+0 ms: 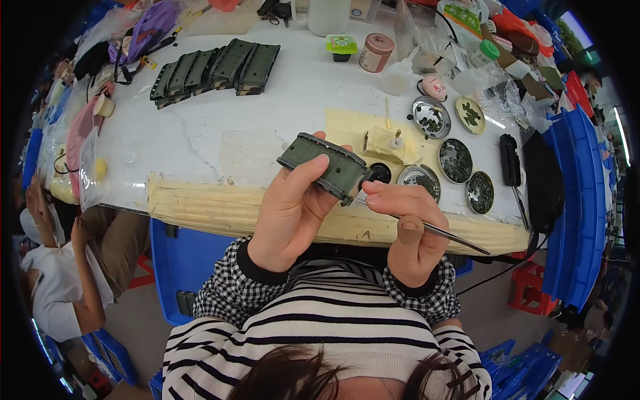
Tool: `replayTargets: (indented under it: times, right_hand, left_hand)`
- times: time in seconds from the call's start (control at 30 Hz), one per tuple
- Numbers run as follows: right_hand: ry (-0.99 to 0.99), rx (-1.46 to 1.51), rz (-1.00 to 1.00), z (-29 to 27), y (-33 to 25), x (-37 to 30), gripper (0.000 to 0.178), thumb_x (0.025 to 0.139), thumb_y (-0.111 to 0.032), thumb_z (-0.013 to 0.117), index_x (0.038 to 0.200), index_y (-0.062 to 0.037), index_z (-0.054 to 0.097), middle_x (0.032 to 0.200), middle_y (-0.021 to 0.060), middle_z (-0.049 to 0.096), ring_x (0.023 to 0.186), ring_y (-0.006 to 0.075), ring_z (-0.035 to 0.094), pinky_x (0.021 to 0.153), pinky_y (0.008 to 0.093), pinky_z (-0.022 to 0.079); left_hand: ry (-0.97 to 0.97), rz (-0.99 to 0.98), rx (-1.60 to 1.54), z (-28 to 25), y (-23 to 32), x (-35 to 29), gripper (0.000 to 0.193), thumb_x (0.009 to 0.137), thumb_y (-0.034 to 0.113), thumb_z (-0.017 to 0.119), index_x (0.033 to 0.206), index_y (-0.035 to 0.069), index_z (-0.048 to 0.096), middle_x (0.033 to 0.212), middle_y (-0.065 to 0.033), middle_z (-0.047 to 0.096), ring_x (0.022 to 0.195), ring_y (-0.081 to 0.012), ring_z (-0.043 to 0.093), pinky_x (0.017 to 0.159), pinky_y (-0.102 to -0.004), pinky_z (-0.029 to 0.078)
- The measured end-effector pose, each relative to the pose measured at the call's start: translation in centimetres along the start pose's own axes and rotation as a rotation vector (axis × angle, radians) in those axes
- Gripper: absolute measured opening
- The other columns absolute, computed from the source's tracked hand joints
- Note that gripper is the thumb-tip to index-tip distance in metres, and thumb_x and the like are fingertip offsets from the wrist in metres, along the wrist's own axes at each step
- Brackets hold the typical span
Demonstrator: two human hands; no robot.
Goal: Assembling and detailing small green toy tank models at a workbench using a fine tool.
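Dark-green part (pixel 341 171) is held up over the near side of the table (pixel 207 205), right of a row of similar parts (pixel 230 63) lying farther back. The left hand (pixel 290 210) has its thumb and fingers clamped on it. The right hand's (pixel 427 223) fingers close on a thin metal tool (pixel 457 239) (whether its tip touches the part, I cannot tell). Farther right, round dishes (pixel 424 107) hold small dark pieces (pixel 456 161).

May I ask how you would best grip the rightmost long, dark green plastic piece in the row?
I would probably take the rightmost long, dark green plastic piece by its right edge, from the right: that edge is free, while its left side lies close against the neighbouring piece.
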State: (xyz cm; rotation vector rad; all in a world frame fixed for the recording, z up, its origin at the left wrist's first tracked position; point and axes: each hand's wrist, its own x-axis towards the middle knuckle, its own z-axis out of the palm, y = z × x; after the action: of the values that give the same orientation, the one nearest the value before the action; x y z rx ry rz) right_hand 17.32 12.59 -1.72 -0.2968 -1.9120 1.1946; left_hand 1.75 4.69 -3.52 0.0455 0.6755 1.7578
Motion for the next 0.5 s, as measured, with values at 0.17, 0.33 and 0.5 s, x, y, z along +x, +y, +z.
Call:
replayTargets:
  times: [0.17,0.33,0.5]
  right_hand:
    - [0.016,0.001,0.022,0.16,0.19,-0.08,0.024,0.096,-0.015,0.054,0.099,0.0046,0.067,0.100,0.0180,0.067,0.096,0.0269,0.065,0.084,0.0325,0.050]
    - [0.012,-0.034,0.015,0.09,0.27,0.05,0.024,0.096,-0.016,0.054,0.098,0.0048,0.067,0.098,0.0174,0.068,0.095,0.0268,0.065,0.083,0.0324,0.050]
    - [0.005,-0.041,0.003,0.05,0.37,0.12,0.023,0.096,-0.015,0.054,0.098,0.0045,0.067,0.097,0.0170,0.068,0.095,0.0267,0.065,0.083,0.0323,0.050]
  left_hand:
    - [-0.001,0.014,0.018,-0.11,-0.08,0.07,0.046,0.095,0.012,0.052,0.137,0.004,0.036,0.130,-0.0184,0.051,0.112,-0.0222,0.059,0.094,-0.0316,0.053]
    - [0.001,0.021,0.035,-0.01,-0.12,0.07,0.045,0.095,0.012,0.052,0.136,0.004,0.035,0.130,-0.0182,0.051,0.112,-0.0220,0.059,0.094,-0.0315,0.053]
    - [0.000,0.014,0.003,0.21,0.02,0.10,0.046,0.093,0.009,0.056,0.133,0.005,0.034,0.123,-0.0156,0.055,0.107,-0.0195,0.060,0.087,-0.0291,0.055]
